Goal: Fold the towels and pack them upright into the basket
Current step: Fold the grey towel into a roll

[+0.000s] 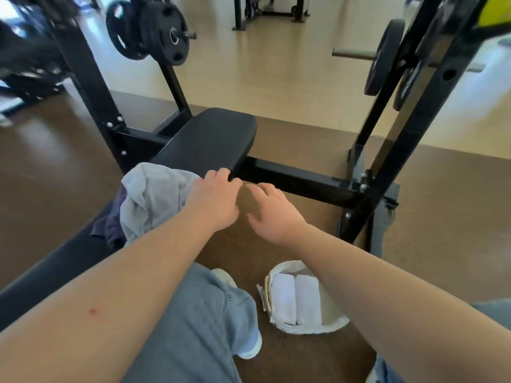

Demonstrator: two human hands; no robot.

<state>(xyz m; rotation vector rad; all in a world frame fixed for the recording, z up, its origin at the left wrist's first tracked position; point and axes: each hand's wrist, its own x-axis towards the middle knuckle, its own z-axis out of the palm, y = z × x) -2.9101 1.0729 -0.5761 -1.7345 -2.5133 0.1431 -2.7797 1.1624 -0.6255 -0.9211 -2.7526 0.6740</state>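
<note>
While both arms are stretched forward over the lap, the left hand (214, 199) is laid on the edge of a crumpled grey towel (153, 196), its fingers (221, 172) curled downward and close together; whether the cloth is actually pinched cannot be told. The right hand (272, 210) is held just beside the left one, above the brown floor (428, 217), with its fingers (261, 186) loosely spread and nothing between them. The grey towel is heaped on the black padded counter (210, 139), and a dark blue towel (114, 228) is partly buried under its near side.

Down on the floor, to the right of the knees in blue jeans (199, 322), a pale round basket (307, 327) is seen, its rim partly covered by the right forearm. Two white towels (296, 298), folded or rolled, are packed side by side in its left part, touching each other, while the rest of the inside is bare.

Beyond the hands, a black steel crossbar (298, 179) is joined to slanted black uprights (409, 128) on the right and further uprights on the left. Black weight plates (154, 31) are hung on a peg at the upper left, and more plates (383, 58) are stored on the right frame. A white shoe (250, 345) is visible below the jeans.
</note>
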